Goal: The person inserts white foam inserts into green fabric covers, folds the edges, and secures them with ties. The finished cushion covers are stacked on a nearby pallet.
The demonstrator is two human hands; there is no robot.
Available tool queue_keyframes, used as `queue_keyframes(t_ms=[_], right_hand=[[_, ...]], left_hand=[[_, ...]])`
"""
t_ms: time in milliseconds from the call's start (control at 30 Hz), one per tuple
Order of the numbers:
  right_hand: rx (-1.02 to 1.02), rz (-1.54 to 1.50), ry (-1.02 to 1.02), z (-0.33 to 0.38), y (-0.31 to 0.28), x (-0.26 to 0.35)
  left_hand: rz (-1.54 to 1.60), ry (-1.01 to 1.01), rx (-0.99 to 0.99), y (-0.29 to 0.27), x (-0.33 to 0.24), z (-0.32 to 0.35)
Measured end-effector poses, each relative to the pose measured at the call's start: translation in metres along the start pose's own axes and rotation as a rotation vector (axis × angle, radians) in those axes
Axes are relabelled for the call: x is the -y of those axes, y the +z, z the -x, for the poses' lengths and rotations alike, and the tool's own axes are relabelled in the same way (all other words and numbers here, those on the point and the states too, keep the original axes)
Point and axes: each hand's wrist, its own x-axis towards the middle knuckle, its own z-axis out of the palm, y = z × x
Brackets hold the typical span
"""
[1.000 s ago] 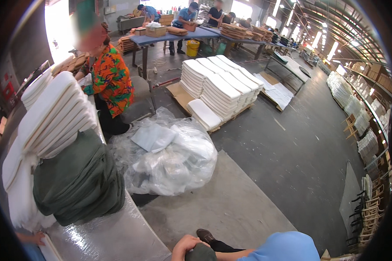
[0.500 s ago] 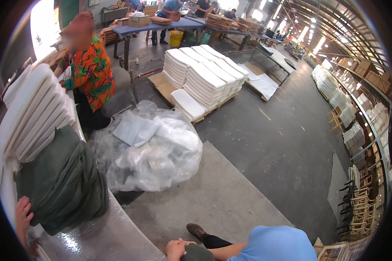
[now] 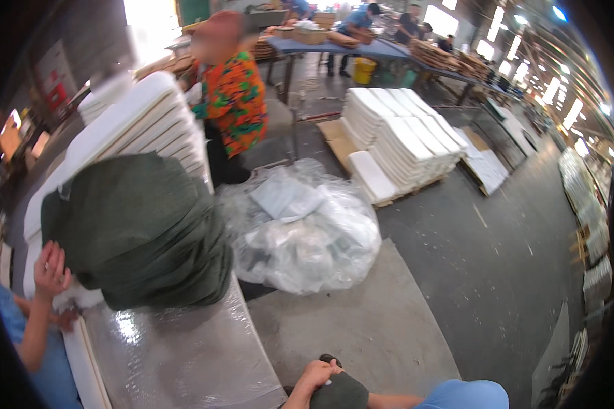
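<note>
The fingers of the left hand (image 3: 315, 374) look bent over the upper-left edge of a dark green cloth (image 3: 341, 394), seemingly gripping it; the right hand is hidden beyond its forearm (image 3: 396, 401), so I cannot tell what it grasps; the cloth sits low in view, well apart from the green pile (image 3: 143, 225) on the table (image 3: 177, 354); a co-worker's raised hand (image 3: 51, 269), absent from that pile a second ago, now shows at its left side; the view has swung left, yet the cloth stays with the person, so its handling seems unbroken.
</note>
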Motion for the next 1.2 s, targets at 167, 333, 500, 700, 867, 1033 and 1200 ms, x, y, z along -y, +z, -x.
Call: queue_keyframes(t_ms=[167,333,500,700,867,1033,1200], right_hand=[[-0.031,0.109,0.054,-0.021,0.014,0.007],[-0.030,0.206,0.095,-0.039,0.034,0.006],[-0.030,0.249,0.136,-0.048,0.045,-0.003],[-0.013,0.258,0.220,-0.059,0.025,-0.044],[0.008,0.247,0.367,-0.097,-0.003,-0.080],[-0.117,0.533,0.167,-0.058,0.040,-0.045],[-0.177,0.368,0.196,-0.047,0.039,-0.035]], left_hand=[[-0.067,-0.035,-0.097,-0.004,0.001,0.006],[-0.022,0.001,-0.202,-0.010,0.014,0.011],[-0.010,0.068,-0.424,-0.002,0.044,0.024],[-0.032,0.153,-0.634,0.007,0.052,0.024],[0.039,0.143,-0.585,-0.008,0.041,0.040],[0.038,0.165,-0.587,-0.010,0.042,0.039],[0.090,0.160,-0.557,-0.006,0.035,0.044]])
